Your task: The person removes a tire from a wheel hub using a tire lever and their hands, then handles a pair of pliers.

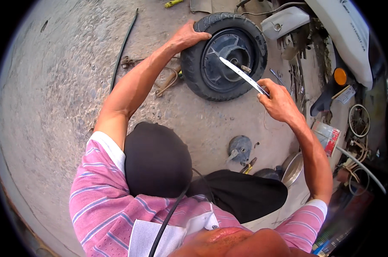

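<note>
A dark hose [124, 49] lies on rough concrete, off to the left of the person's left hand [189, 36]. Nearer, below that wrist, a rusty-headed tool [126, 61] rests on the ground. The left hand is clamped over the upper left edge of a black scooter wheel [225, 48], thumb pressed on the sidewall of its treaded tyre [193, 73], fingers partly hidden; the grip appears meant to keep the wheel from rolling or tipping. The wheel is on the ground between the two hands, its dark hub and axle facing the wearer; whether it stands upright or leans is hard to tell.

From the right, a slim silver tyre lever [241, 73] slants across the hub. Its far tip is over the hub's casing, though contact cannot be confirmed. Below and left of the right hand [279, 100], a round brake plate [241, 146] lies flat, with yellow-handled pliers [248, 166] beyond it, seemingly put down within easy reach. The right hand is closed around the lever's near end, leaving most of its length free, likely for control and reach. Above that hand sits a white plastic panel [285, 22]; below it, a metal basin [293, 169] shows behind the forearm. To its right are a bucket [325, 135], an orange reflector [340, 76] and white scooter bodywork [352, 40].
</note>
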Demonstrator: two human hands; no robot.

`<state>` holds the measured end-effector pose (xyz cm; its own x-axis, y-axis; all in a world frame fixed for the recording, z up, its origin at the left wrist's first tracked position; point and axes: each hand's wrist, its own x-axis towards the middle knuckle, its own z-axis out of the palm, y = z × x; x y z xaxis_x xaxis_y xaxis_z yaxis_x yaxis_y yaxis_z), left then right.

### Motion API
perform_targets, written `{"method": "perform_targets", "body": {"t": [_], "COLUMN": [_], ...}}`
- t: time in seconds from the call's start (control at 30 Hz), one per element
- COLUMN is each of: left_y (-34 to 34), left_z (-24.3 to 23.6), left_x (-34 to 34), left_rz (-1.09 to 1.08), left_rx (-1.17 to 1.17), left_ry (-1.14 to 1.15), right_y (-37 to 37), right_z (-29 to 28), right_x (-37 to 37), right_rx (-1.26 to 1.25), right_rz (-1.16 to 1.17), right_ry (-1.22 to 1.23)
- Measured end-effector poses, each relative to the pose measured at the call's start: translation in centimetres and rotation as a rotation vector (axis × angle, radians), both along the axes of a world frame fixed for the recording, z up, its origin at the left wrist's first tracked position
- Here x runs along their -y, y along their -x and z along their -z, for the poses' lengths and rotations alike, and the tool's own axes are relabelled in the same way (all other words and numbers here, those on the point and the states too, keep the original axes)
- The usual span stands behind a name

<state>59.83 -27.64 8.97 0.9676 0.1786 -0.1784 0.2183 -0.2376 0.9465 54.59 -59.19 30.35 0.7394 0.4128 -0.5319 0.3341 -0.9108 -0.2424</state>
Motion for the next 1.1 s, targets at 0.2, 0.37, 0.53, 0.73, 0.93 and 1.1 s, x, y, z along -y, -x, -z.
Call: {"method": "perform_targets", "body": {"t": [0.2,0.37,0.53,0.73,0.93,1.1], "left_y": [-0.2,-0.2,-0.4,0.0,0.3,0.1], "left_z": [-0.9,-0.8,0.0,-0.2,-0.6,-0.4], "left_x": [0.6,0.1,0.0,-0.8,-1.2,-0.8], "left_rz": [-0.032,-0.038,-0.029,-0.004,0.022,0.020], "left_rx": [-0.080,-0.088,-0.041,-0.064,-0.105,-0.074], "left_ry": [-0.074,-0.096,-0.071,-0.032,-0.032,-0.026], "right_y": [-6.0,-9.6,-14.2,-16.0,-16.9,-18.4], "right_z": [-3.8,-6.5,-7.2,-6.6,-4.5,-2.8], "right_x": [-3.4,-10.6,-15.2,-20.4,-26.3,-28.7], "right_rx": [0.501,0.602,0.603,0.595,0.546,0.615], "right_rz": [-0.528,-0.647,-0.803,-0.905,-0.922,-1.087], "right_ry": [0.242,0.441,0.598,0.624,0.901,0.868]}}
